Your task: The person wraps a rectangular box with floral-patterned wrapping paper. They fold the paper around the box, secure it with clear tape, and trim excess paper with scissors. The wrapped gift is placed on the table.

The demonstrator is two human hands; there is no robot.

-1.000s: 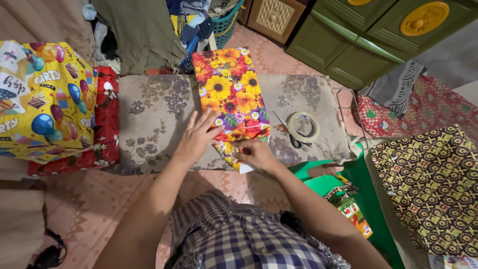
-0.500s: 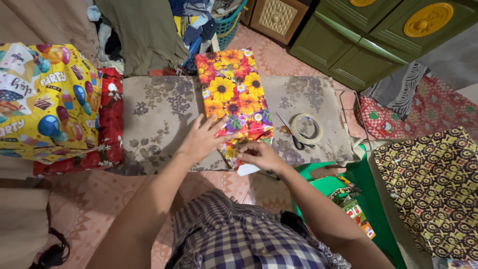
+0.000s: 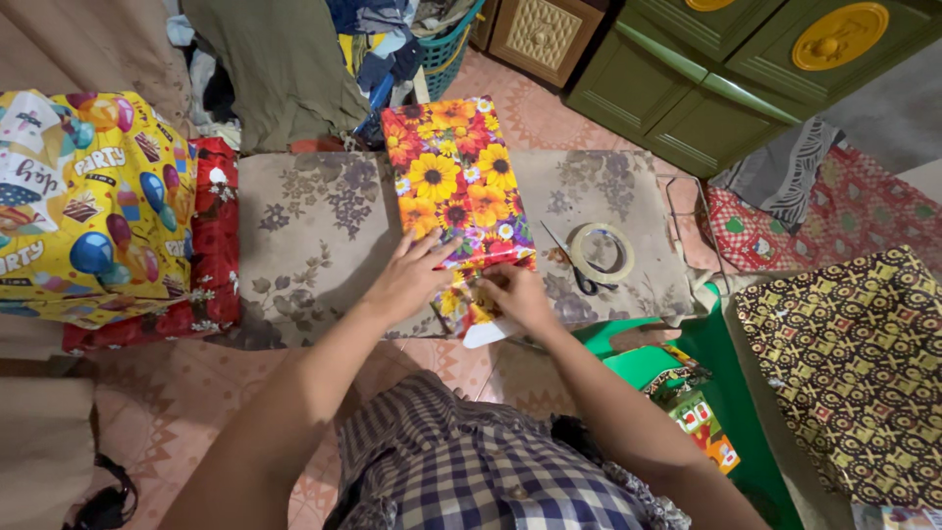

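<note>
A long box wrapped in bright sunflower-print paper (image 3: pixel 449 182) lies on a brown floral cloth (image 3: pixel 304 231). My left hand (image 3: pixel 410 277) presses flat on the box's near end, fingers spread. My right hand (image 3: pixel 517 294) pinches the loose paper flap at that same near end, where a white underside (image 3: pixel 488 334) of the paper sticks out. A roll of clear tape (image 3: pixel 601 251) and scissors (image 3: pixel 572 265) lie on the cloth just right of the box.
A yellow balloon-print parcel (image 3: pixel 83 206) rests on a red floral one (image 3: pixel 211 236) at the left. Green cabinets (image 3: pixel 746 69) stand at the back right, a dark patterned wrapped package (image 3: pixel 854 363) at the right, a green bin (image 3: pixel 726 393) with small packets beside me.
My right hand has moved up onto the near end flap, folding it against the box. My left hand slid slightly toward the box's edge.
</note>
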